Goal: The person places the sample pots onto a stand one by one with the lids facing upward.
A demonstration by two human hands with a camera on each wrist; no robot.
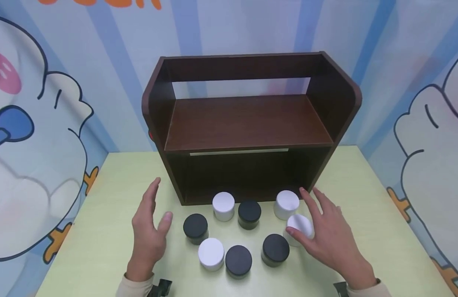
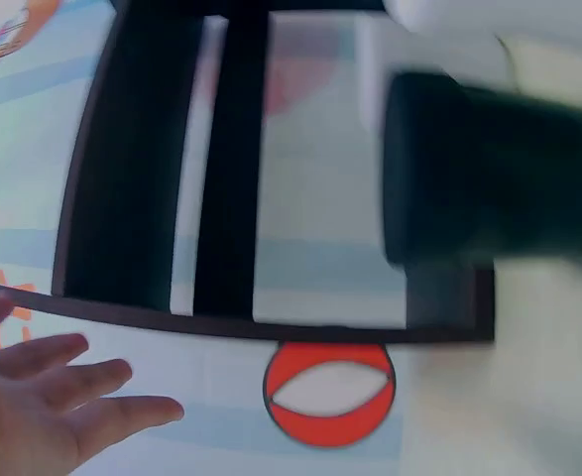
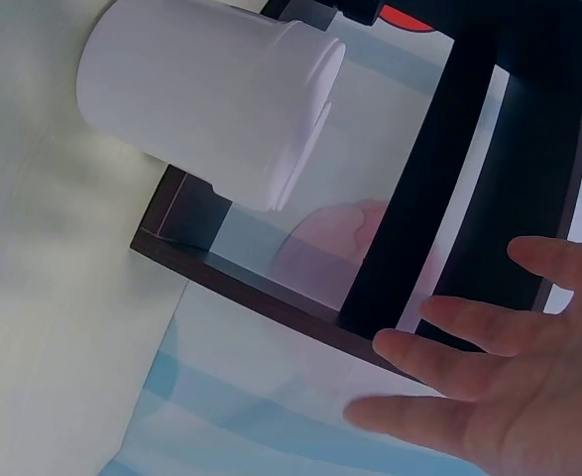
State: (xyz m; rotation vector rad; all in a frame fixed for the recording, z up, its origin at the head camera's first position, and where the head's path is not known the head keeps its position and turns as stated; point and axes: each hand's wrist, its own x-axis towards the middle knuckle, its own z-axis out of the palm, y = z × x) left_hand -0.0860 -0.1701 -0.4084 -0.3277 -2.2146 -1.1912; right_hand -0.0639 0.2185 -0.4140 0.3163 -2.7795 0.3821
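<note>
Several round screw-lid jars, some white and some black, stand loosely grouped in front of a dark brown shelf [image 1: 247, 123]. My left hand [image 1: 149, 235] is at the left of the group, fingers extended and thumb apart, with a black jar [image 1: 196, 227] nearest to it. On the other side, my right hand [image 1: 332, 239] hovers with spread fingers beside a white jar [image 1: 298, 226], its thumb overlapping the lid in the head view. The right wrist view shows a white jar [image 3: 196, 94] large and close, apart from the fingers [image 3: 449, 362]. Neither hand holds anything.
The shelf has an upper board [image 1: 247, 121] and a dark lower compartment [image 1: 243, 175] that faces the jars. It stands on a pale yellow table [image 1: 102, 231]. Behind and at both sides hangs a blue striped backdrop [image 1: 240, 29] with cartoon figures.
</note>
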